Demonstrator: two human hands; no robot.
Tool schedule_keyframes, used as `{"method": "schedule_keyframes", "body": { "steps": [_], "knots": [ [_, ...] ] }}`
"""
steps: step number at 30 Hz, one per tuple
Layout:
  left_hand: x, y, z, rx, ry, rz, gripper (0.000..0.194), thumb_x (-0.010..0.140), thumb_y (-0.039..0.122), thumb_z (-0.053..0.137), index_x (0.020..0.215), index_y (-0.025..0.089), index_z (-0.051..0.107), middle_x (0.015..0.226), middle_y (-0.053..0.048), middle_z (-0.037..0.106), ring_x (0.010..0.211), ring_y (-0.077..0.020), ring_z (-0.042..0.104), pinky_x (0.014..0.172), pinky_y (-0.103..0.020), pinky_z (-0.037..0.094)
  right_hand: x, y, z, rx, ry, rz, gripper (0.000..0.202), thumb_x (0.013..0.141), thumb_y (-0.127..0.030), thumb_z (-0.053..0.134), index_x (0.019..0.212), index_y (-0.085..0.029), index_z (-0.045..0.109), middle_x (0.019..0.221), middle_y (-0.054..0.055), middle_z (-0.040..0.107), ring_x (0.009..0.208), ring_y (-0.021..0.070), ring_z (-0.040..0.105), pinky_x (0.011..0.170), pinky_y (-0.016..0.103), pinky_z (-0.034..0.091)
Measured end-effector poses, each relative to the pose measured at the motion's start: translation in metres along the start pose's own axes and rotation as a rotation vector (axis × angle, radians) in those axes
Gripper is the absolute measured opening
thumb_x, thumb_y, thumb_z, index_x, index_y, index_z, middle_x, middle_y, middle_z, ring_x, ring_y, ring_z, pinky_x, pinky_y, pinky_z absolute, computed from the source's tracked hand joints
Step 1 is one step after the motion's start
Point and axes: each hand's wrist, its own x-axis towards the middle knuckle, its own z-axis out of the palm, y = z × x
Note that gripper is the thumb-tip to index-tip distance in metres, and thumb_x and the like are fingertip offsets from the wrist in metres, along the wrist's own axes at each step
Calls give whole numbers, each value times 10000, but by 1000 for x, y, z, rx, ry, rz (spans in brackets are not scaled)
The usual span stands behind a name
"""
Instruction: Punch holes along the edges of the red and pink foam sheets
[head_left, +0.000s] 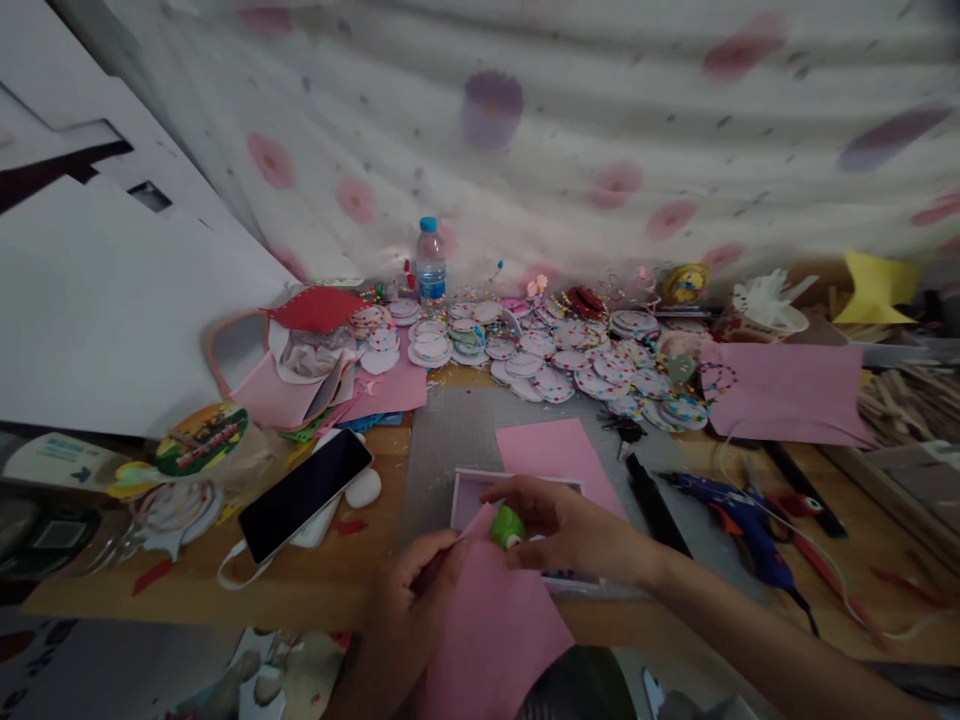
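Pink foam sheet (pixel 491 625) pinched at top edge by left hand (pixel 412 590); light, floppy, prob. creases easily. Green punch (pixel 508 527) gripped shut in right hand (pixel 570 530), near centre of bench (pixel 375 470).

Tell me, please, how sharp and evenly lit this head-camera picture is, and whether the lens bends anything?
Head view: soft all over, the decorated discs smeared into colour blobs; light is dim and flat, brightest on the flowered curtain, with a pale sheen on the phone screen; the wide lens bows the table edge and stretches the right hand and forearm; the left hand and pink sheet sit in shade.
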Motion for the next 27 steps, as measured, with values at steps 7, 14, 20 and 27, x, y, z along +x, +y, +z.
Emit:
{"method": "schedule_keyframes", "body": {
  "steps": [7,14,20,27],
  "knots": [
    [1,1,1,2,-20,34,232,830,353,546,849,185,705,755,-15,705,666,-157,609,581,-209,461,0,-3,-1,54,-46,47,402,636,-234,745,997,-163,583,818,-20,560,732,108,522,694,252,411],
    [2,0,0,36,-34,33,261,833,373,530,775,176,692,738,-20,694,654,-159,596,546,-205,436,-1,-3,-2,83,-123,105,263,653,-280,744,845,-141,629,707,-37,533,637,86,478,620,220,377],
    [0,2,2,-15,-38,18,246,819,369,541,797,185,702,729,-19,700,659,-167,610,563,-212,457,-2,-6,0,15,-66,69,293,653,-291,736,888,-139,650,759,-6,578,698,112,509,685,247,405],
    [4,2,4,-19,-43,30,252,812,367,534,779,185,705,708,-18,696,639,-165,606,554,-215,461,-3,-6,-2,-28,-32,57,278,642,-265,731,879,-149,642,749,-12,577,685,112,507,665,240,407]
  ]
}}
